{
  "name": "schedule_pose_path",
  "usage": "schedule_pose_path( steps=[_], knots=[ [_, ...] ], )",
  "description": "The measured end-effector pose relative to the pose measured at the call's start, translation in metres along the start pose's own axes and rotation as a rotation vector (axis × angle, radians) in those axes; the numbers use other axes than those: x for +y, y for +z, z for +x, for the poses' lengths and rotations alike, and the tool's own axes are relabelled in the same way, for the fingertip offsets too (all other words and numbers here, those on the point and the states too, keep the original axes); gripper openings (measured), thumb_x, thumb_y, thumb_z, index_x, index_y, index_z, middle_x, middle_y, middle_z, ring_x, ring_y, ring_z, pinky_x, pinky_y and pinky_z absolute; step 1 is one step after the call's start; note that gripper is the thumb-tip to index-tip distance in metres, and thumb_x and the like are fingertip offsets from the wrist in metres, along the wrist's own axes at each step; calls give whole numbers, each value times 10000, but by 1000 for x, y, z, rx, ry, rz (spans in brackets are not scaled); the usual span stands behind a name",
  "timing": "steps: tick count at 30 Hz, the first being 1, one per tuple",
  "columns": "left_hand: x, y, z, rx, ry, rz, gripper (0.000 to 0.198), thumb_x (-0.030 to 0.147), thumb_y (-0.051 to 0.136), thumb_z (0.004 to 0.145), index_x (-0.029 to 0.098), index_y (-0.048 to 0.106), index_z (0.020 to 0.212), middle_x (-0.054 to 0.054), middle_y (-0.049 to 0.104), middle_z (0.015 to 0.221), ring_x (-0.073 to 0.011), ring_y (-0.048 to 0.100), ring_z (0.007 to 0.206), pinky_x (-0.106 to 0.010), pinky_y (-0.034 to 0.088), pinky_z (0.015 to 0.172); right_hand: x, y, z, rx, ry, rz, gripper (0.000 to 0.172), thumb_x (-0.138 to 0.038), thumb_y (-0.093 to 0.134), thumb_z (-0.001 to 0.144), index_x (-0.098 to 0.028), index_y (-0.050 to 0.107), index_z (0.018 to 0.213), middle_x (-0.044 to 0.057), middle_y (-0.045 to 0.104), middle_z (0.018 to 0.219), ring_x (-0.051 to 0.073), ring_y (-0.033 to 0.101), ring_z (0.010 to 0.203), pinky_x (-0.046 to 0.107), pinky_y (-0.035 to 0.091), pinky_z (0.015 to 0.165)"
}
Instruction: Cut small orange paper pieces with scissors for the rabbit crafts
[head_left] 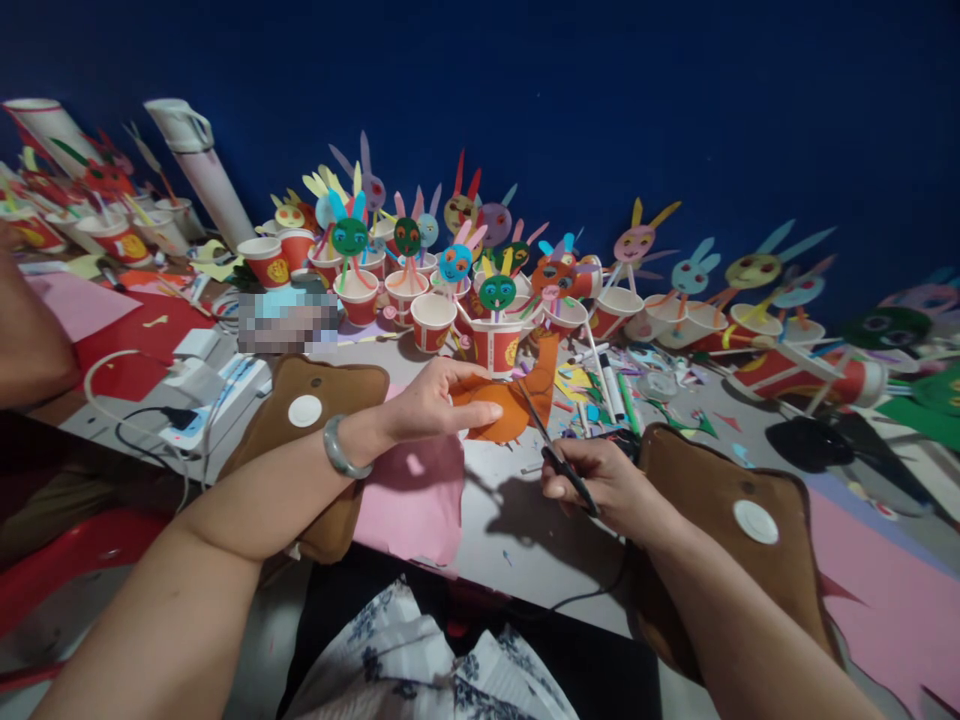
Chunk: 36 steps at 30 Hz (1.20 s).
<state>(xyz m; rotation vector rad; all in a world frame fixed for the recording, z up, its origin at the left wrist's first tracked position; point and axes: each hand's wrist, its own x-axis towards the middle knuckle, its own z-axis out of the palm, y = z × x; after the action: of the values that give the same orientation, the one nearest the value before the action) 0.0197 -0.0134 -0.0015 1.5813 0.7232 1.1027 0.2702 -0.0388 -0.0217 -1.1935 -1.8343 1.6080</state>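
Observation:
My left hand (427, 405) pinches a sheet of orange paper (517, 412), thumb on top, above the table. A rounded outline is partly cut into the sheet, and a strip of it curls up at the right. In my right hand (600, 485) is a pair of scissors (551, 445) with black handles. Their blades point up and left and meet the orange paper at its right side. A sheet of pink paper (412, 490) lies below my left wrist.
Paper cups (433, 322) with paper rabbit faces on sticks crowd the back. Brown cushions (739, 545) lie beside both forearms. A power strip (217, 400) with cables sits left. Markers (610, 388) and paper scraps are scattered right. Another person's arm (34, 325) shows at far left.

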Motion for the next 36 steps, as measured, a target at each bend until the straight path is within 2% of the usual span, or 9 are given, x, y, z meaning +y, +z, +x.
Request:
schedule_pose_path(
  steps=[4,10,20,32,36],
  knots=[
    [-1,-2,0,-22,-9,-53,268,281,728,723,136,704,947,-44,706,817,-114,624,697,-211,506,645,1,-1,0,-1,-17,-1,399,-495,780,675,-149,586,631,-18,549,514,95,479,448,216,355,430],
    [0,-2,-1,-14,-19,-84,219,318,727,725,113,673,778,-26,658,687,-98,589,610,-213,498,602,0,0,0,6,-20,-8,419,-511,790,653,-150,579,615,-17,547,511,97,481,448,218,348,429],
    [-2,1,-2,-49,-41,2,262,347,702,740,92,652,778,-29,630,705,-98,559,635,-202,467,591,-10,3,2,-2,-32,-50,503,-605,773,612,-148,565,593,-21,524,484,87,422,471,214,293,444],
    [-6,2,-2,-70,-38,-77,243,320,704,746,91,647,802,-28,628,732,-97,567,657,-213,483,630,-6,3,2,-16,-15,25,465,-557,796,614,-152,569,601,-25,533,480,91,440,449,218,297,435],
    [-5,1,-2,-52,-60,-59,258,337,712,733,92,651,787,-25,626,700,-91,557,615,-204,470,586,-6,3,2,-12,-10,17,468,-558,799,611,-141,586,612,-19,542,485,93,453,453,219,307,441]
  ],
)
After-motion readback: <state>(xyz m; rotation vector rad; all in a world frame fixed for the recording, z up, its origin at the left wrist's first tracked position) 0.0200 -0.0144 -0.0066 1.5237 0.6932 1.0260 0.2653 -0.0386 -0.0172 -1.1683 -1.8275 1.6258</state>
